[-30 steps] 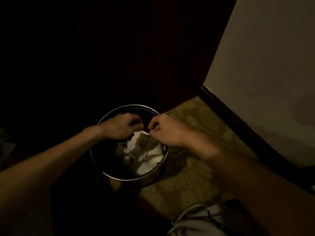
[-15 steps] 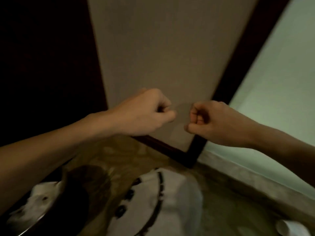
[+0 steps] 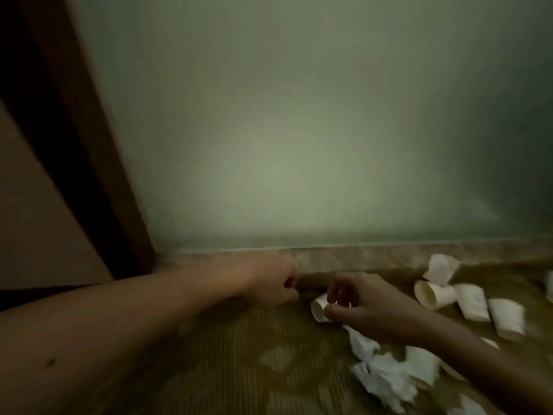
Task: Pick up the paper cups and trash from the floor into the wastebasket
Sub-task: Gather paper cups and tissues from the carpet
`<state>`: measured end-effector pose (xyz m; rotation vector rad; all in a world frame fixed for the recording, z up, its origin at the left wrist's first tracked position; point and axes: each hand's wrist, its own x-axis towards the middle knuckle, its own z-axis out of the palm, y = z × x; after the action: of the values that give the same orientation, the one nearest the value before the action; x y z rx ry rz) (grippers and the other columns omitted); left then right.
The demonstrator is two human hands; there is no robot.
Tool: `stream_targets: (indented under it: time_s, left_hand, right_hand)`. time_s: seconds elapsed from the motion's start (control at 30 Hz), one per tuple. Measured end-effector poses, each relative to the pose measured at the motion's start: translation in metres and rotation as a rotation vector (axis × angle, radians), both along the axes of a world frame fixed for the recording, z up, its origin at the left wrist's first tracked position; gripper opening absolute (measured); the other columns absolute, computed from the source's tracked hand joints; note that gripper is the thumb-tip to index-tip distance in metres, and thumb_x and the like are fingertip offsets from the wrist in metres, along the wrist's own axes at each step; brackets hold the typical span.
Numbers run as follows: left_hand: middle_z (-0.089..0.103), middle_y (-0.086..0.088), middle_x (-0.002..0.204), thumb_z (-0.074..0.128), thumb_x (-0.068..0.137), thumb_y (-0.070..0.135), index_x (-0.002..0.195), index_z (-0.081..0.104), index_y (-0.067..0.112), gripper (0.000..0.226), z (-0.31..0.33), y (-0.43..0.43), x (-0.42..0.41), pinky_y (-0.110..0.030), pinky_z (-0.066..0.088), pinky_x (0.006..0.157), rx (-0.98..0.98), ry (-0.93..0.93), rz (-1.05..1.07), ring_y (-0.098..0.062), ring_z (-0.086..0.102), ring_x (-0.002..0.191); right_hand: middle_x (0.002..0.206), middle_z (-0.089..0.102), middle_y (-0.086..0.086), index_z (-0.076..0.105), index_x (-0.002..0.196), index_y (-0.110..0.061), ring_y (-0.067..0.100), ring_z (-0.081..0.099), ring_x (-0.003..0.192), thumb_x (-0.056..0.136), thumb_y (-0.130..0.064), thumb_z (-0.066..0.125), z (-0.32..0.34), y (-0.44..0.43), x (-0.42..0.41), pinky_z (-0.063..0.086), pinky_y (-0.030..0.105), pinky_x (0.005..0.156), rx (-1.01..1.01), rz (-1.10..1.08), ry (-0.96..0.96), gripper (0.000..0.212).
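Nearest the camera, crumpled tissue paper (image 3: 386, 380) lies in a loose white heap on the patterned carpet (image 3: 239, 354), at lower right, partly under the right forearm. Beyond it, the right hand (image 3: 368, 307) rests low over the carpet; its thumb and fingertips (image 3: 329, 310) pinch the rim of a paper cup (image 3: 318, 308) lying on its side, mouth toward the left. The left hand (image 3: 269, 283) sits just beside it, apart from the cup, fingers curled inward into a loose fist; whether it holds anything cannot be determined. To the right, well apart from the held cup, three more paper cups (image 3: 435, 295) lie on their sides in a row, touching or nearly so. Behind them, a crumpled paper (image 3: 441, 269) rests against the baseboard (image 3: 359, 257). A pale green wall (image 3: 299, 130) rises above; a dark wooden door frame (image 3: 74, 145) stands at left
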<state>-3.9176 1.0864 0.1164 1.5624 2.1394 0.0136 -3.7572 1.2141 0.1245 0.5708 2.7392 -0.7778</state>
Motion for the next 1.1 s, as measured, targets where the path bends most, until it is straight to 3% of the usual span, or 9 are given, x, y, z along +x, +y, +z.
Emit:
stream_targets:
  time_s: [0.3,0.43,0.6,0.7,0.8,0.87,0.93,1.0,1.1]
  left_hand:
    - [0.064,0.0,0.103,0.055,0.096,0.042,0.104,0.062,0.026,0.02,-0.156,0.086,0.057,-0.039,0.054,0.082,-0.115,-0.221,0.01,-0.019,0.062,0.092]
    - [0.063,0.005,0.099,0.058,0.094,0.044,0.104,0.059,0.028,0.019,-0.192,0.104,0.079,-0.039,0.053,0.081,-0.028,-0.348,0.125,-0.017,0.062,0.093]
    - [0.042,0.002,0.126,0.054,0.096,0.049,0.137,0.043,0.037,0.044,-0.22,0.119,0.109,-0.034,0.046,0.095,0.116,-0.379,0.175,-0.016,0.047,0.117]
    - [0.022,0.0,0.151,0.043,0.097,0.056,0.149,0.027,0.046,0.055,-0.228,0.134,0.116,-0.042,0.029,0.111,0.265,-0.249,0.098,-0.022,0.024,0.137]
    - [0.015,0.001,0.163,0.031,0.1,0.057,0.152,0.023,0.044,0.054,-0.239,0.149,0.122,-0.047,0.018,0.116,0.147,-0.441,0.066,-0.02,0.012,0.148]
    - [0.034,-0.001,0.156,0.027,0.103,0.052,0.149,0.036,0.034,0.05,-0.25,0.149,0.126,-0.041,0.025,0.113,0.125,-0.481,0.053,-0.019,0.026,0.144]
    - [0.056,0.0,0.129,0.026,0.106,0.045,0.133,0.056,0.026,0.045,-0.258,0.144,0.131,-0.03,0.032,0.097,0.195,-0.461,0.019,-0.016,0.045,0.124]
    - [0.06,0.005,0.1,0.024,0.105,0.046,0.108,0.065,0.025,0.046,-0.263,0.138,0.133,-0.027,0.031,0.081,0.25,-0.459,0.019,-0.013,0.052,0.099]
    - [0.05,0.013,0.074,0.022,0.102,0.051,0.077,0.054,0.036,0.043,-0.267,0.126,0.131,-0.025,0.027,0.072,0.281,-0.404,0.107,-0.009,0.045,0.078]
  right_hand:
    - [0.089,0.063,-0.016,0.063,0.1,-0.028,-0.003,0.059,0.08,0.089,-0.033,0.067,-0.154,0.077,0.092,0.043,0.012,0.062,-0.141,-0.433,0.001,0.013]
    - [0.108,0.056,-0.006,0.059,0.12,-0.024,0.012,0.052,0.101,0.085,-0.04,0.068,-0.185,0.096,0.118,0.037,0.022,0.073,0.035,-0.509,-0.028,0.039]
    - [0.148,0.035,-0.002,0.038,0.142,-0.035,0.021,0.03,0.137,0.076,-0.065,0.066,-0.207,0.101,0.129,0.033,0.049,0.106,0.137,-0.432,-0.181,0.078]
    - [0.146,0.039,-0.002,0.047,0.138,-0.032,0.023,0.032,0.135,0.076,-0.07,0.06,-0.212,0.099,0.135,0.033,0.052,0.103,0.146,-0.414,-0.093,0.074]
    - [0.13,0.052,0.004,0.058,0.129,-0.022,0.025,0.043,0.121,0.082,-0.058,0.063,-0.216,0.094,0.148,0.037,0.041,0.093,0.157,-0.44,-0.006,0.06]
    - [0.125,0.053,0.005,0.057,0.13,-0.019,0.023,0.043,0.115,0.083,-0.052,0.064,-0.22,0.088,0.156,0.035,0.033,0.089,0.128,-0.466,-0.001,0.058]
    - [0.127,0.051,0.004,0.055,0.133,-0.019,0.021,0.041,0.115,0.082,-0.053,0.062,-0.223,0.082,0.161,0.033,0.03,0.089,0.101,-0.472,-0.016,0.061]
    - [0.132,0.049,0.005,0.052,0.136,-0.019,0.021,0.039,0.119,0.082,-0.055,0.061,-0.225,0.076,0.162,0.035,0.032,0.093,0.082,-0.452,-0.03,0.066]
    - [0.142,0.044,0.007,0.046,0.143,-0.019,0.024,0.037,0.127,0.081,-0.054,0.064,-0.228,0.068,0.158,0.037,0.038,0.102,0.058,-0.412,-0.05,0.074]
